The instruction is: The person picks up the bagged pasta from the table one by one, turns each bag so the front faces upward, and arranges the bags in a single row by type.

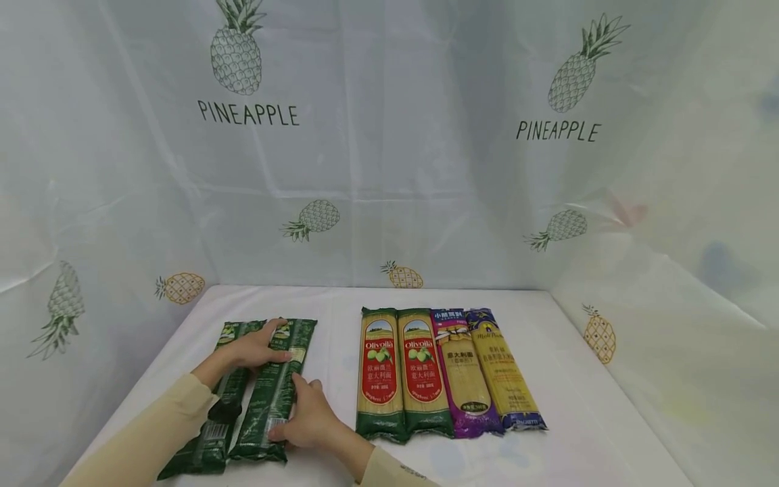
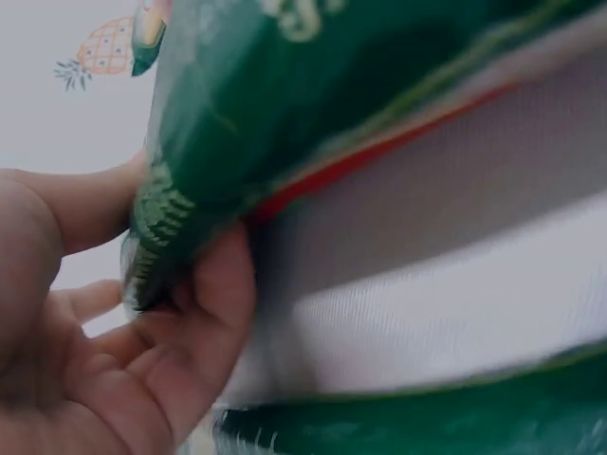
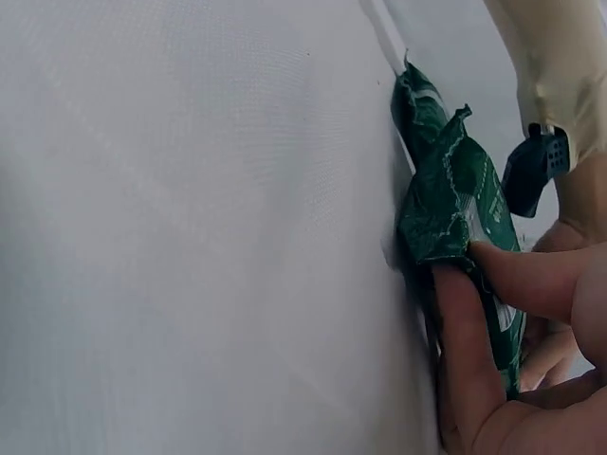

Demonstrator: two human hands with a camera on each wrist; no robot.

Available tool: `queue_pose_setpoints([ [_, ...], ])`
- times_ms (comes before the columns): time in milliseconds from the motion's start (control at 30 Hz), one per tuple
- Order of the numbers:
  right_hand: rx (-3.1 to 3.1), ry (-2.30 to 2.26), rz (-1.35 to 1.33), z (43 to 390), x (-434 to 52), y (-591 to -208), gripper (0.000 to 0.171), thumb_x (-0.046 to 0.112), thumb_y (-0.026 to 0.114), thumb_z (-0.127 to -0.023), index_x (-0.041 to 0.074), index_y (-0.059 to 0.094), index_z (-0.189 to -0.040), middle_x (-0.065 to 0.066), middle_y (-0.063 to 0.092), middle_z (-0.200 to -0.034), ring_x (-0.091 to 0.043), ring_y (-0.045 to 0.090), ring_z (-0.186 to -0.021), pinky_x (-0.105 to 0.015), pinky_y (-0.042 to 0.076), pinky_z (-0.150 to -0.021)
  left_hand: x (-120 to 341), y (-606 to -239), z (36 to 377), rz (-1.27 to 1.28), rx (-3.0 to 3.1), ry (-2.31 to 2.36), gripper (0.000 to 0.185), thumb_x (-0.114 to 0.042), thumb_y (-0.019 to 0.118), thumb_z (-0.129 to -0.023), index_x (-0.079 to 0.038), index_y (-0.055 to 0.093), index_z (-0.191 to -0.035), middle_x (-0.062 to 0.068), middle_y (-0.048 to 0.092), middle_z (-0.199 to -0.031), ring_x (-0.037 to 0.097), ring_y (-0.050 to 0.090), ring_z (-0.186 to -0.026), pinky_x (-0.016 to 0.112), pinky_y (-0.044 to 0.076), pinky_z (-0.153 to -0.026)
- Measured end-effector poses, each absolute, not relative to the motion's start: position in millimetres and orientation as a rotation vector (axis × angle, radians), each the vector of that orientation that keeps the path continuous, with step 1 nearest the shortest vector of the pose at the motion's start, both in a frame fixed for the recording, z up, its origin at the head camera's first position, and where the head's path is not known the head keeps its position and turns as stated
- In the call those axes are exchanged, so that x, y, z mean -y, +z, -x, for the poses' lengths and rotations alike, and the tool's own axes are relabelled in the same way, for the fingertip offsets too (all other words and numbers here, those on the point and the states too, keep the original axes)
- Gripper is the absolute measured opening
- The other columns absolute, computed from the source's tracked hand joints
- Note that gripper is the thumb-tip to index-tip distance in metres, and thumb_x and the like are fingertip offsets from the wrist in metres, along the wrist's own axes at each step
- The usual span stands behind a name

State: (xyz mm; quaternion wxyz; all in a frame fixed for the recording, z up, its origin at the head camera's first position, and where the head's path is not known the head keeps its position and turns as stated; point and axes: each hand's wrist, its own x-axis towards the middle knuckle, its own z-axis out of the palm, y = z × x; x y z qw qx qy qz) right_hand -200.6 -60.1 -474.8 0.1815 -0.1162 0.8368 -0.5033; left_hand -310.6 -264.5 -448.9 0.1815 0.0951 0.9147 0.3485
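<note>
Your left hand (image 1: 258,348) grips far end of dark green plastic pasta pack (image 1: 274,392), right hand (image 1: 307,419) pinches near end — steadies it beside twin pack (image 1: 222,406) on white table (image 1: 341,304).

Four pasta packets (image 1: 447,370) lie side by side (two green-ended) on the white table (image 1: 596,419).

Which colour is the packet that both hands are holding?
Dark green: both the left hand and right hand grip the packet. The head view shows it best.
</note>
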Motion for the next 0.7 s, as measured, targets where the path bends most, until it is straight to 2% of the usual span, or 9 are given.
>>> queue_pose_setpoints([
  [67, -2.318, -1.462, 0.331, 202, 57, -475, 0.095, 0.01, 0.093, -0.083, 0.009, 0.041, -0.163, -0.014, 0.051, -0.122, -0.018, 0.065, -0.059, -0.028, 0.058, -0.069, 264, -451, 311, -0.269, -2.601, 1.008, 0.095, -0.037, 0.076, -0.101, -0.005, 0.016, -0.167, 0.037, 0.058, -0.136, 0.032, 0.062, -0.078, 0.049, 0.055, -0.075],
  [100, -2.302, -1.473, 0.332, 203, 55, -475, 0.095, 0.01, 0.093, -0.083, 0.009, 0.041, -0.163, -0.013, 0.051, -0.12, -0.017, 0.064, -0.058, -0.027, 0.058, -0.067, 264, -452, 312, -0.28, -2.612, 1.014, 0.094, -0.037, 0.075, -0.101, -0.004, 0.017, -0.167, 0.04, 0.052, -0.142, 0.041, 0.065, -0.093, 0.054, 0.055, -0.082],
  [167, -2.281, -1.481, 0.342, 204, 50, -475, 0.095, 0.009, 0.092, -0.084, 0.009, 0.04, -0.163, -0.012, 0.052, -0.12, -0.016, 0.065, -0.058, -0.027, 0.058, -0.068, 263, -453, 311, -0.288, -2.63, 1.045, 0.093, -0.037, 0.075, -0.101, -0.003, 0.019, -0.166, 0.043, 0.04, -0.153, 0.056, 0.056, -0.124, 0.064, 0.05, -0.096],
  [233, -2.279, -1.466, 0.375, 207, 43, -473, 0.095, 0.01, 0.092, -0.084, 0.007, 0.039, -0.163, -0.011, 0.055, -0.119, -0.015, 0.067, -0.058, -0.026, 0.057, -0.075, 259, -454, 310, -0.311, -2.642, 1.074, 0.091, -0.036, 0.074, -0.101, 0.0, 0.02, -0.165, 0.043, 0.033, -0.159, 0.062, 0.04, -0.14, 0.069, 0.046, -0.101],
  [300, -2.288, -1.444, 0.393, 208, 35, -469, 0.096, 0.012, 0.093, -0.084, 0.007, 0.039, -0.163, -0.009, 0.057, -0.119, -0.015, 0.067, -0.06, -0.026, 0.056, -0.081, 254, -453, 307, -0.303, -2.631, 1.115, 0.09, -0.035, 0.073, -0.102, 0.0, 0.021, -0.166, 0.042, 0.032, -0.159, 0.062, 0.039, -0.141, 0.069, 0.047, -0.101],
  [367, -2.283, -1.442, 0.416, 208, 24, -464, 0.096, 0.013, 0.093, -0.084, 0.007, 0.039, -0.164, -0.007, 0.058, -0.118, -0.016, 0.068, -0.061, -0.027, 0.056, -0.08, 247, -451, 306, -0.284, -2.61, 1.173, 0.089, -0.034, 0.073, -0.102, -0.002, 0.021, -0.166, 0.041, 0.033, -0.159, 0.061, 0.04, -0.141, 0.065, 0.05, -0.099],
  [400, -2.282, -1.449, 0.428, 208, 19, -462, 0.096, 0.012, 0.093, -0.084, 0.007, 0.039, -0.164, -0.006, 0.059, -0.118, -0.016, 0.068, -0.061, -0.028, 0.056, -0.078, 244, -451, 305, -0.273, -2.598, 1.202, 0.089, -0.034, 0.073, -0.102, -0.003, 0.02, -0.167, 0.04, 0.036, -0.158, 0.059, 0.042, -0.14, 0.063, 0.051, -0.098],
  [567, -2.266, -1.523, 0.46, 205, -12, -451, 0.095, 0.007, 0.091, -0.084, 0.012, 0.04, -0.165, -0.007, 0.056, -0.124, -0.017, 0.066, -0.066, -0.031, 0.056, -0.06, 220, -440, 304, -0.253, -2.541, 1.346, 0.088, -0.03, 0.071, -0.105, -0.011, 0.015, -0.17, 0.037, 0.03, -0.164, 0.055, 0.035, -0.149, 0.059, 0.053, -0.099],
  [700, -2.286, -1.579, 0.474, 200, -37, -445, 0.095, 0.005, 0.09, -0.084, 0.015, 0.041, -0.165, -0.008, 0.053, -0.127, -0.017, 0.065, -0.066, -0.032, 0.058, -0.056, 194, -429, 304, -0.29, -2.537, 1.405, 0.087, -0.03, 0.07, -0.106, -0.015, 0.014, -0.171, 0.037, 0.027, -0.166, 0.055, 0.033, -0.151, 0.06, 0.052, -0.1],
])
